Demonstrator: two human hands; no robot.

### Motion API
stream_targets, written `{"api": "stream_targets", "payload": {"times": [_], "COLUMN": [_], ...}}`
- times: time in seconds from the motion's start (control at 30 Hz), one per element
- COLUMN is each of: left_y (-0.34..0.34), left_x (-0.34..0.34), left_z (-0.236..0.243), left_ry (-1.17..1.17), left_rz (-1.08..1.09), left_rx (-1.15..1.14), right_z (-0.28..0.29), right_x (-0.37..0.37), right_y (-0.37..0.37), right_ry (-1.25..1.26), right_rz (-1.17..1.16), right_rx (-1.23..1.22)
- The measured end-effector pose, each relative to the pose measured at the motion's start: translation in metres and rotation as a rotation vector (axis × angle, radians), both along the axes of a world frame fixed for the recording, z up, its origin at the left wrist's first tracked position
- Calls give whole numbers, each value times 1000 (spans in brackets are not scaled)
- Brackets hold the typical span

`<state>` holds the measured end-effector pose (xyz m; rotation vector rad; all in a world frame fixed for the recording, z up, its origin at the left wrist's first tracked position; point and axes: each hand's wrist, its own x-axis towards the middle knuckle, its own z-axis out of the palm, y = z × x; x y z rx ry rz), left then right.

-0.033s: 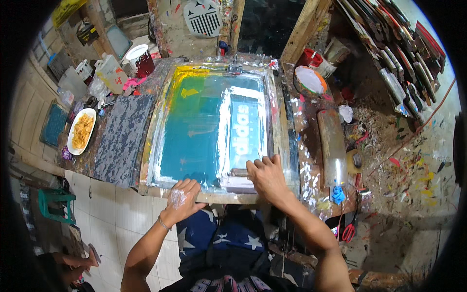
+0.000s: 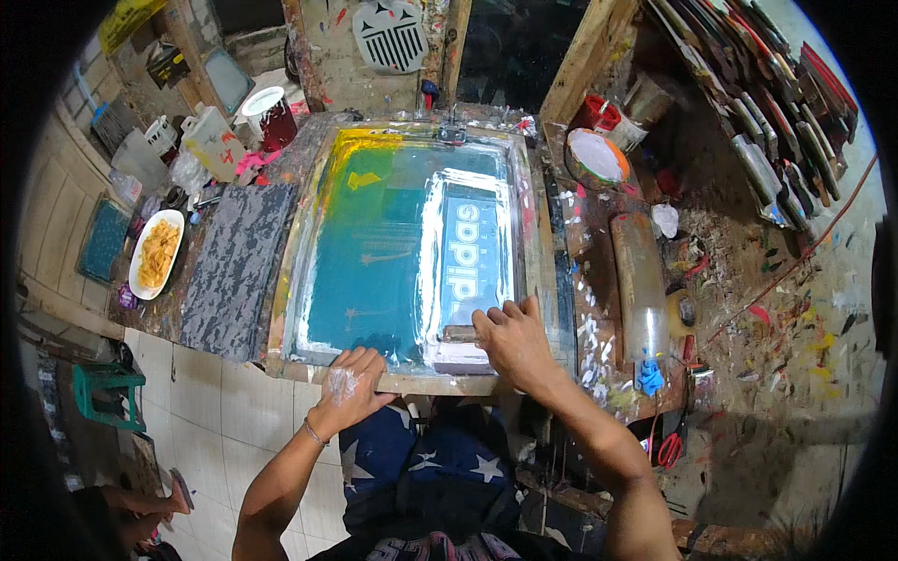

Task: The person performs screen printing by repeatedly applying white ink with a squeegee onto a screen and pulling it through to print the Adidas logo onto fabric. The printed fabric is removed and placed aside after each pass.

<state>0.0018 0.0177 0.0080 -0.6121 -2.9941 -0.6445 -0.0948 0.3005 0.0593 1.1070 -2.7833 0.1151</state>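
A screen-printing frame [image 2: 538, 243] lies flat before me, with teal mesh [image 2: 360, 271] and a yellow patch in its far left corner. White ink rings a stencil panel with pale lettering [image 2: 463, 257] on the mesh's right side. At the near end of that panel, my right hand [image 2: 516, 341] is closed around a squeegee [image 2: 458, 333], whose blade is partly hidden. My left hand [image 2: 354, 385], smeared white on the back, grips the frame's near edge, fingers over the top and thumb lower down.
Left of the frame lies a grey patterned board [image 2: 234, 266], beside an oval dish of food [image 2: 159, 252]. An ink can [image 2: 269, 117] stands behind. To the right are a tub of white ink [image 2: 599, 154], a clear cylinder [image 2: 639, 280] and red scissors [image 2: 670, 450]. A green stool [image 2: 108, 388] stands lower left.
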Motion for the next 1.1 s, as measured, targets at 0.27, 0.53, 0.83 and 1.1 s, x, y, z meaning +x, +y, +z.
{"api": "stream_targets", "payload": {"times": [0.27,0.53,0.83,1.1], "left_y": [-5,-5,-3,-2], "left_x": [-2,-2,-3,0], "left_z": [-5,-5,-6,-2], "left_ry": [0,-29,4,42], "left_rz": [-29,-28,-16,-12], "left_rx": [49,34,86,60], "right_z": [0,-20,-16,-5], "right_x": [-195,-235,-47,30], "right_y": [-4,-7,2,0], "right_ry": [242,86,29,-42], "right_rz": [-2,-170,-199,-198], "right_rx": [-45,-10,-95,-64]}}
